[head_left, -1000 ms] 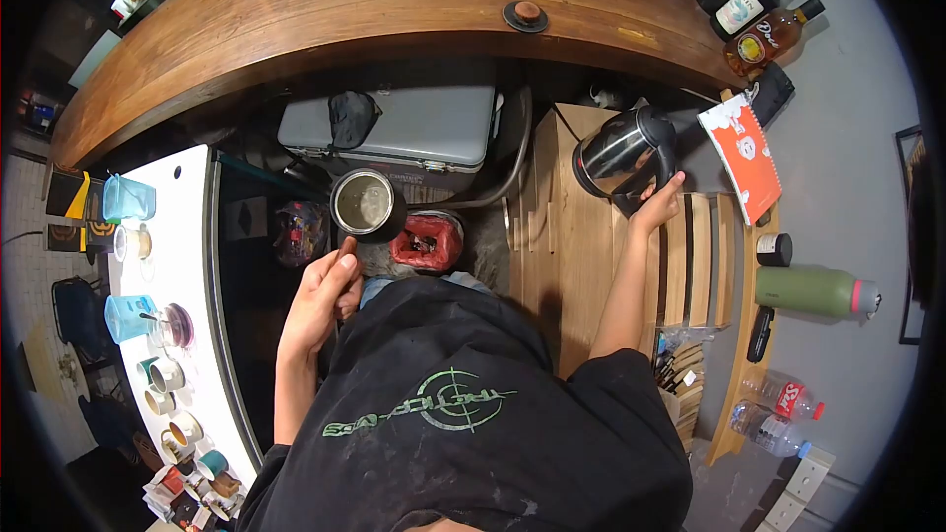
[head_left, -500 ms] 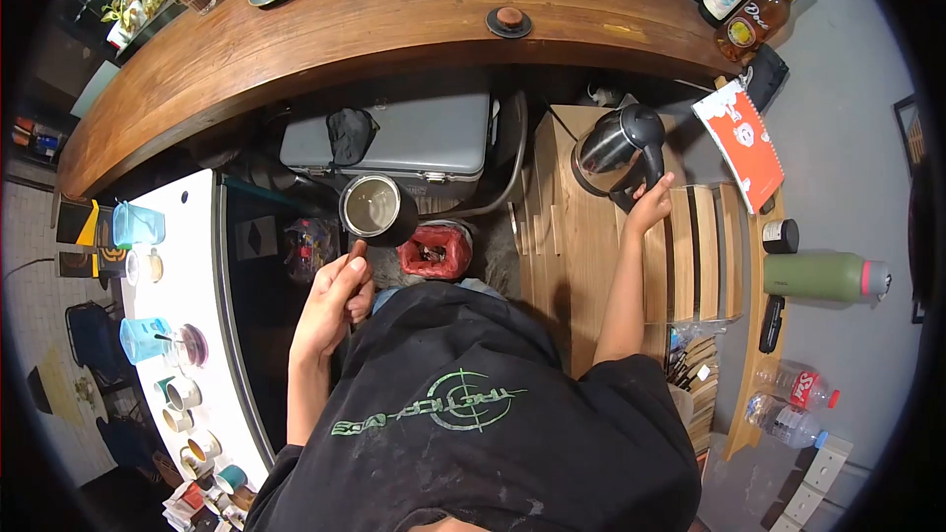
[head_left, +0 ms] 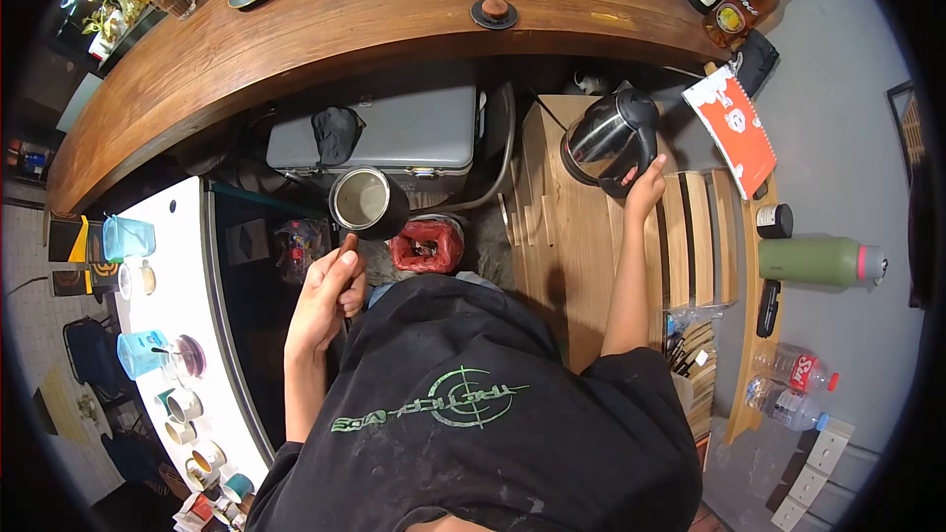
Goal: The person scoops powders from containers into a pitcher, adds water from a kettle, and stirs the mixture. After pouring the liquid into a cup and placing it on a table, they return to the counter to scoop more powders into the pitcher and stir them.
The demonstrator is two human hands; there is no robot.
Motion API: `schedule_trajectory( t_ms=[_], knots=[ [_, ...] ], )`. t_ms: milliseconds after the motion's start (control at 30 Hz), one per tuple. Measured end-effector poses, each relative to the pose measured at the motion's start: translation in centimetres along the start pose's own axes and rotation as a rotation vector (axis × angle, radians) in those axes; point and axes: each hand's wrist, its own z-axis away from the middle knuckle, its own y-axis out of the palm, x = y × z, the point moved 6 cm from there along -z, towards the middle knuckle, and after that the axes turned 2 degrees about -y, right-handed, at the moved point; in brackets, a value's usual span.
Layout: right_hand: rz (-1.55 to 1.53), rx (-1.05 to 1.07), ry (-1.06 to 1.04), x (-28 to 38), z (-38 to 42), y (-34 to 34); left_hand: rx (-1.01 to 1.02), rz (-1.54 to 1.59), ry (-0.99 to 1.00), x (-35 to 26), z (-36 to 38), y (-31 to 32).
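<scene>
On the left, my left hand [head_left: 330, 298] is closed around the wooden handle of a small dark pot [head_left: 367, 203], holding it up in front of my body. Its light-coloured inside shows through the open top. My right hand [head_left: 645, 185] grips the black handle of an electric kettle [head_left: 603, 141], a metal-bodied one with a black lid. The kettle is over the wooden cabinet top [head_left: 557, 236], and its lid side faces the upper right in this view.
A red-lined bin [head_left: 426, 244] sits on the floor below the pot, before a grey case [head_left: 419, 133]. A curved wooden counter [head_left: 394, 15] spans the front. Cups and blue containers line a white surface [head_left: 163, 286] at left. A green bottle [head_left: 808, 262] lies along the right ledge.
The whole view has shifted slightly, so most things sit a little further left and up. Both hands keep their holds on the pot and the kettle.
</scene>
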Motion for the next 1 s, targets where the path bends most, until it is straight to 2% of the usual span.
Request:
schedule_trajectory(
  t_ms=[100, 233, 333, 433, 500, 600, 667, 800, 900, 1000],
  knots=[
    [-0.030, 0.059, -0.045, -0.8, -0.7, -0.7, -0.006, 0.001, -0.007, 0.2, -0.1, -0.5],
    [0.097, 0.059, -0.049, -0.3, 1.1, -0.9, -0.018, 0.001, 0.013, 0.1, 0.1, -1.1],
    [0.000, 0.008, 0.018, -2.4, 1.5, -1.3, -0.007, 0.002, 0.005, 0.1, 0.1, -1.5],
    [0.134, 0.030, 0.042, -4.2, 1.7, -1.5, -0.048, 0.011, 0.013, -0.2, 0.1, -1.7],
    [0.373, -0.320, -0.336, -2.4, 2.0, -2.6, -0.039, 0.010, 0.032, -0.5, 0.0, -1.6],
    [0.244, -0.339, -0.494, 7.2, 3.6, -1.9, -0.071, 0.010, 0.022, -0.4, 0.0, -1.9],
    [0.169, -0.202, -0.655, 14.3, 4.2, 1.9, -0.066, 0.011, 0.038, -0.3, 0.0, -1.8],
    [0.128, 0.331, -0.806, 23.5, 4.8, 12.6, -0.083, 0.013, 0.054, -0.6, 0.4, -1.4],
    [0.131, 0.574, -0.978, 24.4, 4.8, 19.8, -0.115, 0.017, 0.063, -0.4, 0.8, -1.5],
    [0.209, 0.609, -1.094, 23.6, 4.0, 23.6, -0.148, 0.062, 0.079, 0.0, 1.5, -1.9]
  ],
)
